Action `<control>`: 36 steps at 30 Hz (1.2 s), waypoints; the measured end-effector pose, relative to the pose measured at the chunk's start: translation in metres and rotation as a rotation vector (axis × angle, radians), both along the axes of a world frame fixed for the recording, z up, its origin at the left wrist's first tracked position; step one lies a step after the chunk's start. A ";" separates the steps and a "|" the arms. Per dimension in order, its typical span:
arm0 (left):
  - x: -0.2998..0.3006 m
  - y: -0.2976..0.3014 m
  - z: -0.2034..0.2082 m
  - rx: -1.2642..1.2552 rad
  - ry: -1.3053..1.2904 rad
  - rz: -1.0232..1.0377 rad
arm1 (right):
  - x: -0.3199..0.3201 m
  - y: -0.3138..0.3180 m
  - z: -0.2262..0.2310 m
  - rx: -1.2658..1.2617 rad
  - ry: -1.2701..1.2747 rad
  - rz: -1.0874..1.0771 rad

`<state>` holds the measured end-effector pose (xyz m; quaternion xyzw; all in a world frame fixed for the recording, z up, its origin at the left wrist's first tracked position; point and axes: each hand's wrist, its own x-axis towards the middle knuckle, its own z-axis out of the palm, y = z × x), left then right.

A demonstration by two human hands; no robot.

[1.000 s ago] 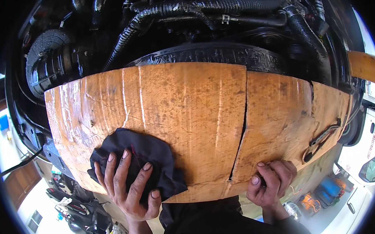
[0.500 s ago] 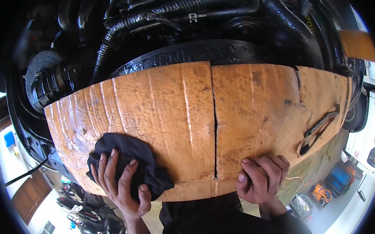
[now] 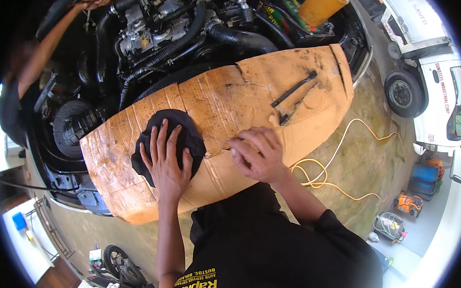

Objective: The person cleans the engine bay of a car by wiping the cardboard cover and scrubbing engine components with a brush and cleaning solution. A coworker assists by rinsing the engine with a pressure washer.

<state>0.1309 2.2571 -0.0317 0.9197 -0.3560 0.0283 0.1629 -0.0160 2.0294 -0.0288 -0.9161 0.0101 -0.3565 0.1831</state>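
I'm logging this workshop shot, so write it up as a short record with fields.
Work surface: stained, creased cardboard sheet along the front of an open engine bay
Left hand: fingers spread on a dark cloth that lies on the sheet
Right hand: fingers curled, over the sheet; whether it grips anything is unclear
Also on the sheet: black elongated item, exact kind unclear
Engine bay, upper right: amber container
Co-worker: arm at upper left
Floor: orange-yellow cable; motorcycle, lower left
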 end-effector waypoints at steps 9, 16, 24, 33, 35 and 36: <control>0.002 0.004 -0.016 -0.100 -0.089 0.296 | -0.065 -0.163 0.053 0.025 0.116 -0.464; -0.006 0.018 -0.020 -0.075 -0.153 0.363 | -0.083 -0.186 0.030 -0.104 0.349 -0.222; -0.058 0.043 -0.010 -0.059 0.012 0.170 | -0.072 -0.190 0.018 -0.144 0.371 -0.180; -0.051 0.060 -0.008 -0.118 0.052 0.121 | -0.066 -0.181 0.036 -0.360 0.551 -0.110; -0.044 0.061 -0.007 -0.121 0.043 0.120 | -0.064 -0.170 0.056 -0.273 0.644 -0.099; -0.040 0.062 -0.006 -0.122 0.025 0.122 | -0.059 -0.164 0.069 -0.164 0.622 -0.113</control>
